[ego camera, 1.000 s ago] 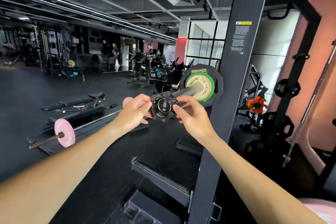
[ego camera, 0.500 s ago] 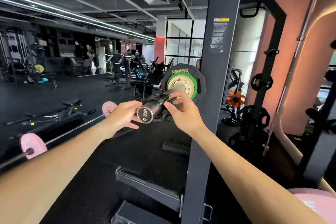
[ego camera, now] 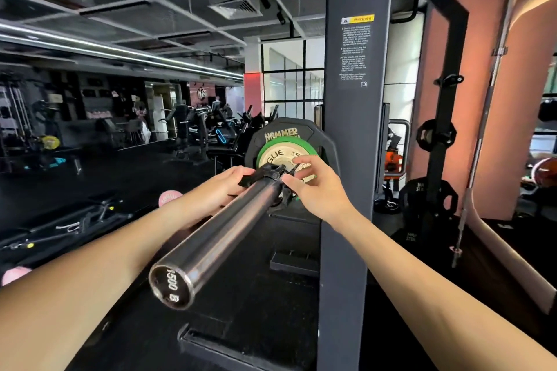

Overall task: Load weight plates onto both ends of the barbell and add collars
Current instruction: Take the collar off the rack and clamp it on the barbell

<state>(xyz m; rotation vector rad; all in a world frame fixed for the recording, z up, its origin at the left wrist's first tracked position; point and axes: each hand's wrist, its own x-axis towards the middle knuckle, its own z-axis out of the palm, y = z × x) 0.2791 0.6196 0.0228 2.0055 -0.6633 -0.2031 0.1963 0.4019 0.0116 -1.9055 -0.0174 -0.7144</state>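
A steel barbell sleeve [ego camera: 220, 238] points toward me, its end cap reading "1500 B". On it sit a large black Hammer plate [ego camera: 280, 132] and, in front of that, a smaller green-rimmed plate [ego camera: 272, 153]. A black clamp collar [ego camera: 271, 173] rides on the sleeve close against the green plate. My left hand [ego camera: 224, 187] grips the collar from the left side. From the right, my right hand [ego camera: 313, 184] holds the collar with fingers spread over the green plate's face.
A dark rack upright [ego camera: 352, 129] stands right beside the plates. Behind it, plates hang on a storage post [ego camera: 437, 141] and a spare bar [ego camera: 485, 117] leans on the pink wall. A barbell with pink plates [ego camera: 168, 197] lies on the floor at left.
The collar has slid along the sleeve from its outer end to the green plate, with both hands moving with it. The camera has come closer to the sleeve end.
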